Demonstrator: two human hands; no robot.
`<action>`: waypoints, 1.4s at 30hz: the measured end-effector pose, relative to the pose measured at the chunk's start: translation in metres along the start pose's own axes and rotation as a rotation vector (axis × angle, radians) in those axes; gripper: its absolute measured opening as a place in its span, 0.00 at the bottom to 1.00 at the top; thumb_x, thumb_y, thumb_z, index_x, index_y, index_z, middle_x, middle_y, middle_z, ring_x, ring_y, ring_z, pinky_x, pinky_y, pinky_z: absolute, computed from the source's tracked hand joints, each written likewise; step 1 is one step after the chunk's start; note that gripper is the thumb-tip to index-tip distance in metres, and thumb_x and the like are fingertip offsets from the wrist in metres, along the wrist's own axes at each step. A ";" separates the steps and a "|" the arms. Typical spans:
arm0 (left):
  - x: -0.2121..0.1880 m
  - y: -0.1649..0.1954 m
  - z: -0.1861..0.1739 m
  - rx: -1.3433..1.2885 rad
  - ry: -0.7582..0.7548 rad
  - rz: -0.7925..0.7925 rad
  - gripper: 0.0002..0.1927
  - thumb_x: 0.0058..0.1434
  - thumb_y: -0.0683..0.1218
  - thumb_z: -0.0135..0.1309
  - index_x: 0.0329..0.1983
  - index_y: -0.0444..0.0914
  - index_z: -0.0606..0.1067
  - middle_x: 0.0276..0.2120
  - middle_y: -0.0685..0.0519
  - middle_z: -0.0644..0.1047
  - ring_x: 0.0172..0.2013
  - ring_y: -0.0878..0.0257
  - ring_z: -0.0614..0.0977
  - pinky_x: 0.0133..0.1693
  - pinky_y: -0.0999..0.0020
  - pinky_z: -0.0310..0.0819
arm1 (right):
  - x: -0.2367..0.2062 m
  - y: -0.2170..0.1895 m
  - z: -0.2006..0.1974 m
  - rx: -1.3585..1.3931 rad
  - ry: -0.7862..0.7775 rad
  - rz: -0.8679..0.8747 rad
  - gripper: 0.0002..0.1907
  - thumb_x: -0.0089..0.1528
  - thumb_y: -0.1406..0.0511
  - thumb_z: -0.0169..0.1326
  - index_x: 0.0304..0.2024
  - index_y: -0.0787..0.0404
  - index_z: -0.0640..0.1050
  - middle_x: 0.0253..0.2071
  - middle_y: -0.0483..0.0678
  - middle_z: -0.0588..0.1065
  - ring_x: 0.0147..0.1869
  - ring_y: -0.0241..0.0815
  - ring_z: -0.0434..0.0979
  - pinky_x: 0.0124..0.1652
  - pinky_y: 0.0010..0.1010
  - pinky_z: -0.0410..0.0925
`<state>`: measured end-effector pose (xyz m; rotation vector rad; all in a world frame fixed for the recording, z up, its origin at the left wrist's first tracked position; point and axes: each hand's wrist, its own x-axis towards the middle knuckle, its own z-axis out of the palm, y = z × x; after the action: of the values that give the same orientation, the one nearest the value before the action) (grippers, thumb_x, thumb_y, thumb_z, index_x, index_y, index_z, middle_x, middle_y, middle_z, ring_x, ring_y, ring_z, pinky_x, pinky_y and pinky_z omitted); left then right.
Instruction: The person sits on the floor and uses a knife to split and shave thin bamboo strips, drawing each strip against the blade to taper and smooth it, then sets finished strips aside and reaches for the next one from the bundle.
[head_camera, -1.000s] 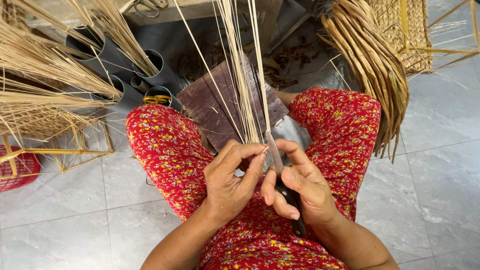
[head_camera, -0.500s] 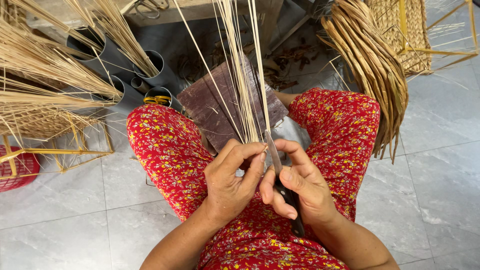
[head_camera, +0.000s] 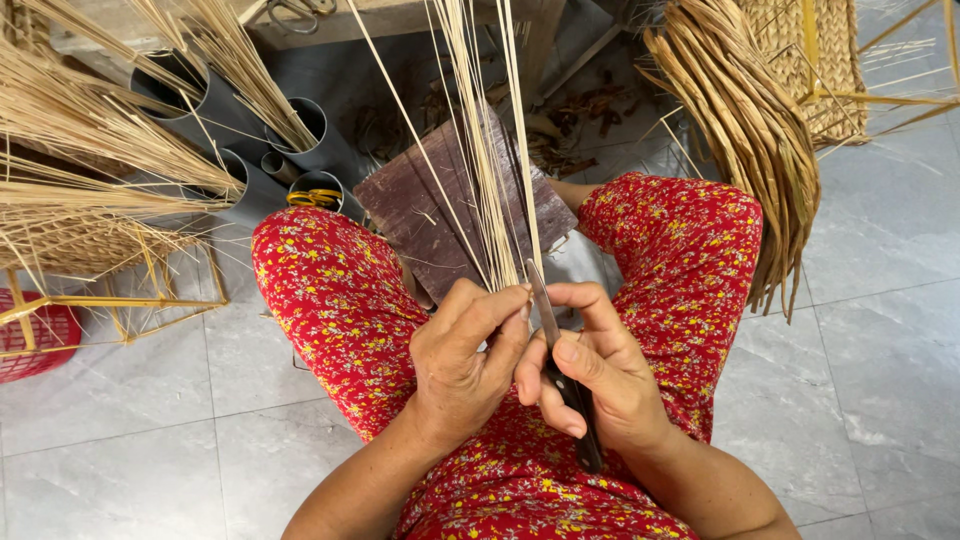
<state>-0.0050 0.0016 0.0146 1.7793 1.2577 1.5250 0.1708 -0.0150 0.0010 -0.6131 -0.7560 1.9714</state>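
Note:
My left hand (head_camera: 463, 355) pinches a thin bunch of pale straw stalks (head_camera: 487, 140) that rise straight up out of the frame. My right hand (head_camera: 597, 372) grips a knife (head_camera: 563, 375) with a dark handle; its narrow blade points up and lies against the stalks just beside my left thumb. Both hands rest over my lap, which is covered by red flowered cloth (head_camera: 330, 300). A dark wooden block (head_camera: 440, 215) lies on the floor between my knees, behind the stalks.
Grey plastic pipes (head_camera: 310, 140) hold more straw at the upper left. A woven straw bundle (head_camera: 745, 130) hangs at the upper right beside a woven mat. A red basket (head_camera: 35, 340) sits at the left edge. Grey tiles (head_camera: 880, 350) cover the floor.
The hands and knife have stayed almost in place; the blade sits slightly higher along the stalks.

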 end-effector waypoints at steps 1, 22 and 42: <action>0.000 0.000 0.000 -0.001 -0.001 -0.001 0.12 0.62 0.34 0.62 0.48 0.37 0.78 0.32 0.51 0.75 0.30 0.65 0.81 0.31 0.71 0.75 | 0.000 0.000 0.000 0.001 -0.002 0.000 0.23 0.73 0.63 0.45 0.69 0.58 0.59 0.35 0.65 0.75 0.20 0.36 0.67 0.20 0.22 0.61; -0.004 0.001 0.002 -0.118 -0.012 -0.138 0.08 0.65 0.35 0.60 0.46 0.35 0.78 0.31 0.53 0.76 0.29 0.70 0.80 0.30 0.75 0.75 | 0.000 -0.002 0.001 0.014 0.014 0.031 0.27 0.72 0.62 0.47 0.71 0.59 0.57 0.34 0.64 0.75 0.18 0.36 0.66 0.19 0.22 0.60; -0.005 -0.001 0.003 -0.011 0.036 0.001 0.12 0.63 0.34 0.62 0.49 0.35 0.78 0.33 0.51 0.76 0.30 0.66 0.82 0.31 0.72 0.76 | -0.002 0.001 0.001 0.028 0.027 0.023 0.27 0.72 0.63 0.48 0.72 0.59 0.58 0.33 0.63 0.76 0.20 0.37 0.67 0.20 0.23 0.61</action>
<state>-0.0024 -0.0020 0.0108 1.7532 1.2637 1.5676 0.1702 -0.0173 0.0010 -0.6326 -0.7069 1.9876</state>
